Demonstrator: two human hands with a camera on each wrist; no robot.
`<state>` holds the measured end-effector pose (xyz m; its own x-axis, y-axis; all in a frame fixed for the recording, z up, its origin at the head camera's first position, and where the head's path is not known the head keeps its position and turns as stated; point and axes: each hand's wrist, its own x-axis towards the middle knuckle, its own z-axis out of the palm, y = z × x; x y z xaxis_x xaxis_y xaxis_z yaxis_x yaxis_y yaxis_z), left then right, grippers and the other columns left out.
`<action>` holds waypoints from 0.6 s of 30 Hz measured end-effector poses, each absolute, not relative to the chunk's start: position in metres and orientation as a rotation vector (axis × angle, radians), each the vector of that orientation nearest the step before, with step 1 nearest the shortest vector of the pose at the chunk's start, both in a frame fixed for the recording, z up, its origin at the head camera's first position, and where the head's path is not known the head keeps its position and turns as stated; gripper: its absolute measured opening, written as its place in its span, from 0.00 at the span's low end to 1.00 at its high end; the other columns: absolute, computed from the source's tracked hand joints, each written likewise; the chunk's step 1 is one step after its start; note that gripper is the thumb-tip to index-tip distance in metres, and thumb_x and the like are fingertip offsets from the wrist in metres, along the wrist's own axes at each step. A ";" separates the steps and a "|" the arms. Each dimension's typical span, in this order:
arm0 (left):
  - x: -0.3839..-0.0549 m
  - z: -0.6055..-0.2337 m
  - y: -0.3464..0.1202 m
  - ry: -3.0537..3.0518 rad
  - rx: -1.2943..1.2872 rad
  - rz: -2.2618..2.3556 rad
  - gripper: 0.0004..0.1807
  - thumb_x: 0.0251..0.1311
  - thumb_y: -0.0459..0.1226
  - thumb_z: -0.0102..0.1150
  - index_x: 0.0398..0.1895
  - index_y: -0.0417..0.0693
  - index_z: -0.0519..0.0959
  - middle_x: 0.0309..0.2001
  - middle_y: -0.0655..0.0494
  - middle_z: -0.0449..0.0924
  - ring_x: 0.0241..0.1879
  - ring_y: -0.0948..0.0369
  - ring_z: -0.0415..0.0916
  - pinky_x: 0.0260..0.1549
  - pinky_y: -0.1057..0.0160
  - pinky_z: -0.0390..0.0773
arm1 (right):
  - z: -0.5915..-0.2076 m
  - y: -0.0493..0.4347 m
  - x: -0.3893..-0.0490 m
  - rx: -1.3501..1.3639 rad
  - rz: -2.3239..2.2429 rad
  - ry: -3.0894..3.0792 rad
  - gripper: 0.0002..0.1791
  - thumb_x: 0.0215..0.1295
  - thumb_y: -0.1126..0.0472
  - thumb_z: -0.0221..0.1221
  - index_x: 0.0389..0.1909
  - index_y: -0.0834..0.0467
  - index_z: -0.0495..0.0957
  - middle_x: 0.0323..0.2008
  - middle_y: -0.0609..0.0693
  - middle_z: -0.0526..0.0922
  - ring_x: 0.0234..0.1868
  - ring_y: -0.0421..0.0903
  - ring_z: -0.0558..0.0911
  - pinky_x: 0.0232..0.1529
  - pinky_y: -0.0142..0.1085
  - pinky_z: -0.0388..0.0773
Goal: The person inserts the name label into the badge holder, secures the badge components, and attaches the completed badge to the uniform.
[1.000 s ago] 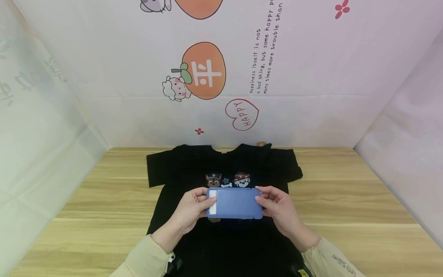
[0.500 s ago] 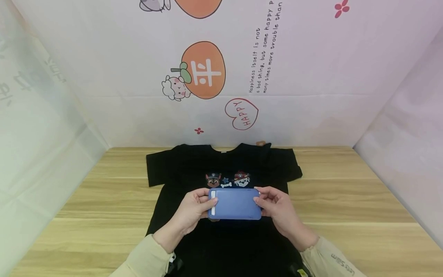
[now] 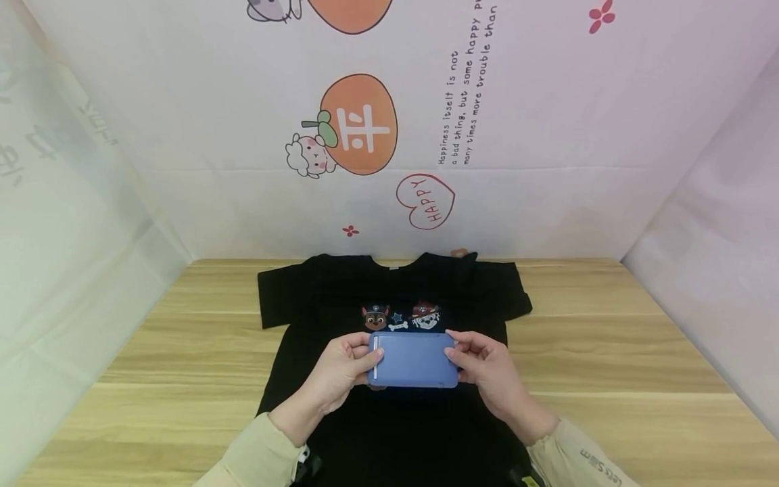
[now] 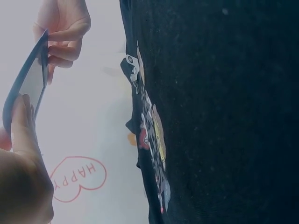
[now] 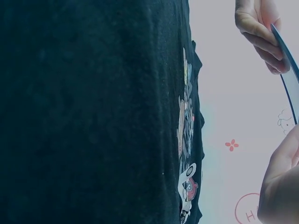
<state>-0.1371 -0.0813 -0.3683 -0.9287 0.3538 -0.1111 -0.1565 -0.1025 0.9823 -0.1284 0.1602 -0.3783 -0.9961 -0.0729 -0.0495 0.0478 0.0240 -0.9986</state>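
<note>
The flat blue rectangular plastic-looking case [image 3: 416, 360] is above the black fabric T-shirt [image 3: 402, 436], its long axis left-to-right; left hand [image 3: 337, 372] and right hand [image 3: 490, 368] pinch opposite ends, equally near

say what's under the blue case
Below the blue case, with a gap, lies the black T-shirt. Two printed dog heads show past the case's far edge and a sliver of print past its near edge; what lies between is hidden in the head view.
</note>
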 end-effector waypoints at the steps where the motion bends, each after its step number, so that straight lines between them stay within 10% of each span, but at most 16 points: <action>1: -0.137 -0.369 -0.081 1.835 0.216 2.096 0.16 0.65 0.30 0.53 0.50 0.24 0.70 0.44 0.37 0.82 0.36 0.60 0.83 0.39 0.58 0.83 | -0.379 0.160 -0.129 -0.019 -2.130 2.183 0.21 0.64 0.67 0.57 0.57 0.70 0.71 0.29 0.44 0.75 0.31 0.40 0.74 0.31 0.31 0.79; 13: -0.138 -0.369 -0.079 1.882 0.233 2.072 0.17 0.66 0.29 0.51 0.53 0.23 0.69 0.47 0.32 0.79 0.39 0.56 0.82 0.39 0.55 0.83 | -0.379 0.160 -0.132 -0.001 -2.178 2.084 0.19 0.63 0.67 0.59 0.37 0.34 0.83 0.27 0.43 0.75 0.31 0.38 0.75 0.34 0.30 0.80; 18: -0.140 -0.368 -0.082 1.880 0.253 2.044 0.19 0.66 0.30 0.51 0.55 0.22 0.69 0.49 0.30 0.77 0.41 0.55 0.82 0.39 0.55 0.82 | -0.382 0.158 -0.133 0.032 -2.196 2.084 0.17 0.62 0.68 0.60 0.46 0.45 0.82 0.26 0.43 0.76 0.30 0.38 0.75 0.35 0.29 0.80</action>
<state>-0.1400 -0.0823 -0.3684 -0.9224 0.3719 -0.1044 -0.1352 -0.0576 0.9891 -0.1330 0.1576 -0.3822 -0.9933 -0.0681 -0.0934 0.0968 -0.0488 -0.9941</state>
